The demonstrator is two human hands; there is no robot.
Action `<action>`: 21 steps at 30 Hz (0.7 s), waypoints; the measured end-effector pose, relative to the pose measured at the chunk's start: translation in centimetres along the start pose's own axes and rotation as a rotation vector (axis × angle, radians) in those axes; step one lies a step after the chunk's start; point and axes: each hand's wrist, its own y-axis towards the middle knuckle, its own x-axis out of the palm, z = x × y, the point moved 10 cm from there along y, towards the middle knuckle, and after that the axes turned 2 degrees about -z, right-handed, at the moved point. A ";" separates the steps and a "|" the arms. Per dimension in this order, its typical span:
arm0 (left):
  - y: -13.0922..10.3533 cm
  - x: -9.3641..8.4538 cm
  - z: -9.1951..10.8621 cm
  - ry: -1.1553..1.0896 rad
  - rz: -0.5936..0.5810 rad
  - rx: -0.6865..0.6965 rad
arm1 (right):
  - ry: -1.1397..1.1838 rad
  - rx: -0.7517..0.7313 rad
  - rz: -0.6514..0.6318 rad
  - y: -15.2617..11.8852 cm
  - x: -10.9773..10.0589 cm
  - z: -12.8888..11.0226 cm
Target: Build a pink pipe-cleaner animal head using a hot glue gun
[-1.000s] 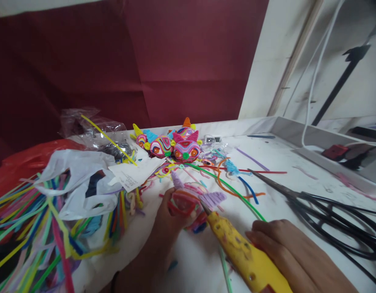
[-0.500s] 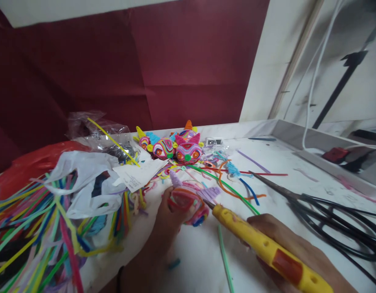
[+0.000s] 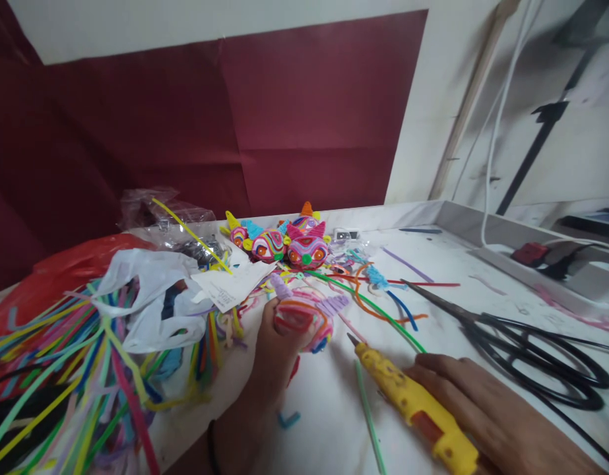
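A pink striped ornament with two purple horns is gripped by my left hand, thumb across its front. To its right lies a yellow glue gun, its dark nozzle pointing up and left, apart from the ornament. Against the gun's right side rests my right hand, fingers bent round the handle. Similar finished-looking ornaments, one with a green nose, stand together at the back. A mint-green stem lies between my hands.
Colourful pipe cleaners, a white plastic bag and a red bag fill the left. Black-handled scissors lie at right. A paper slip sits centre-left, and a power strip stands behind the scissors.
The glue gun's nozzle has come away from the horn, moving right and down with my right hand. My left hand still holds the ornament, turned slightly. The camera view has tilted up.
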 end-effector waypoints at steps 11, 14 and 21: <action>-0.3 -0.6 1.1 0.104 0.109 -0.017 | -0.170 -0.083 -0.067 0.6 1.5 -2.2; -0.6 -0.5 1.6 0.119 0.116 0.031 | -0.209 -0.073 -0.045 0.5 1.9 -2.2; -0.7 -0.6 2.0 0.133 0.108 0.067 | -0.222 -0.105 -0.133 1.0 1.5 -2.7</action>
